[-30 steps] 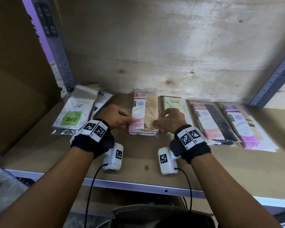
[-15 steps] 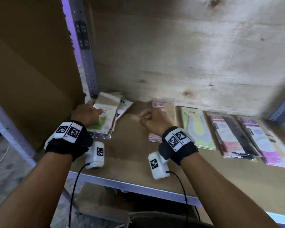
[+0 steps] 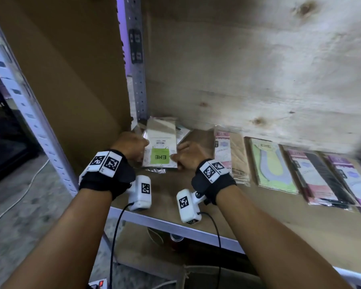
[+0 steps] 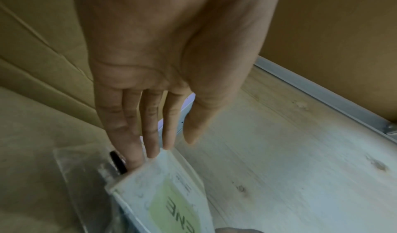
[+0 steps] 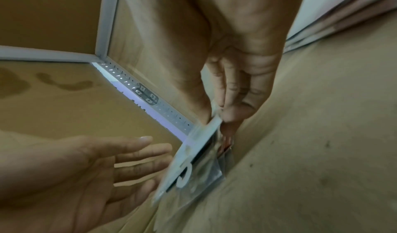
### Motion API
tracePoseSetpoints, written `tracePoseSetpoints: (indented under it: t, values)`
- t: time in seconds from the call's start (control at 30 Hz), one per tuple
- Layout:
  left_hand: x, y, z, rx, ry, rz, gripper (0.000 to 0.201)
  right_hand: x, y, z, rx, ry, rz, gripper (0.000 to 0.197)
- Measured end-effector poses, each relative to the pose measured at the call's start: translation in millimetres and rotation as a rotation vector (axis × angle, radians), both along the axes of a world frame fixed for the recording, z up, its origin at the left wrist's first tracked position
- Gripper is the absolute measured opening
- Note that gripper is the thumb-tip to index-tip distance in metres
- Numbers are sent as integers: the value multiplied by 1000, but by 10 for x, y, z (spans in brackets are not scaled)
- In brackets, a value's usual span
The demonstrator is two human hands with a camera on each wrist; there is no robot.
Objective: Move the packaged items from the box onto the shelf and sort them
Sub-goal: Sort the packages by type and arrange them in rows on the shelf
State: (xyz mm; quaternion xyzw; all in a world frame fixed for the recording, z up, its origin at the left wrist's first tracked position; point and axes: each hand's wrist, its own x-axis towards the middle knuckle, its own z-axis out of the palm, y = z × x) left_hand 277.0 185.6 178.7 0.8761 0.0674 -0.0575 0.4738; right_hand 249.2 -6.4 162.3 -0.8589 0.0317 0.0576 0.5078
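Observation:
A stack of clear packets with a green ENE label [image 3: 161,147] lies at the shelf's back left corner. My left hand [image 3: 129,144] is on its left side, and the straight fingers [image 4: 150,145] touch the packets' edge [image 4: 167,202]. My right hand [image 3: 188,155] is on the right side. There its thumb and fingers [image 5: 232,112] pinch the edge of the top packet [image 5: 189,165], which is lifted a little off the packets below. The left hand [image 5: 96,165] also shows in the right wrist view, with its palm open toward the stack.
To the right on the wooden shelf [image 3: 258,215] lie a beige and pink stack [image 3: 230,155], a green packet [image 3: 269,163], a pink and black stack [image 3: 317,178] and a purple stack [image 3: 352,180]. A metal upright [image 3: 138,80] and a cardboard panel [image 3: 71,69] close the left side.
Both hands have moved left from the beige and pink stack to the green-label stack. The head view has turned left with them.

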Motion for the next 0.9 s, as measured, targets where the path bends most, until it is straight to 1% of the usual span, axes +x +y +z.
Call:
tracePoseSetpoints:
  t: [0.07, 0.13, 0.17, 0.23, 0.3, 0.33, 0.4, 0.47, 0.5, 0.57, 0.63, 0.7, 0.73, 0.8, 0.9]
  values:
    - [-10, -34, 12, 5, -8, -29, 31, -58, -70, 38, 47, -21, -24, 11]
    - [-41, -86, 36, -12, -26, -80, 34, -114, -177, 78, 144, -44, -77, 33]
    - [-69, -109, 62, -8, -32, -103, 39, -157, -224, 115, 194, -51, -92, 38]
    - [-111, -169, 106, 9, -79, -170, 51, -259, -340, 181, 302, -69, -119, 36]
    - [-141, -246, 154, 158, -196, -242, 57, -372, -467, 251, 469, -74, -159, 28]
    - [-163, -301, 175, 209, -261, -263, 56, -425, -531, 293, 530, -75, -163, 27]
    - [-199, -449, 238, 213, -404, -289, 47, -530, -685, 396, 604, -81, -146, 23]
    - [-253, -632, 318, 267, -514, -284, 42, -639, -866, 511, 650, -96, -133, 19]
    - [-281, -712, 354, 282, -552, -288, 40, -691, -956, 564, 665, -101, -130, 17]
    - [-353, -906, 426, 250, -628, -272, 34, -796, -1158, 653, 677, -116, -129, 13]
    - [-452, -1108, 480, 276, -750, -231, 31, -906, -1362, 721, 688, -133, -139, 10]
    - [-546, -1312, 521, 301, -861, -244, 27, -1012, -1574, 776, 732, -140, -167, 12]
    - [-579, -1398, 522, 301, -885, -269, 25, -1059, -1669, 794, 755, -140, -181, 14]
    - [-616, -1606, 500, 263, -906, -308, 20, -1166, -1871, 826, 796, -149, -207, 18]
    - [-718, -1948, 495, 71, -936, -376, 18, -1314, -2162, 854, 894, -192, -277, 17]
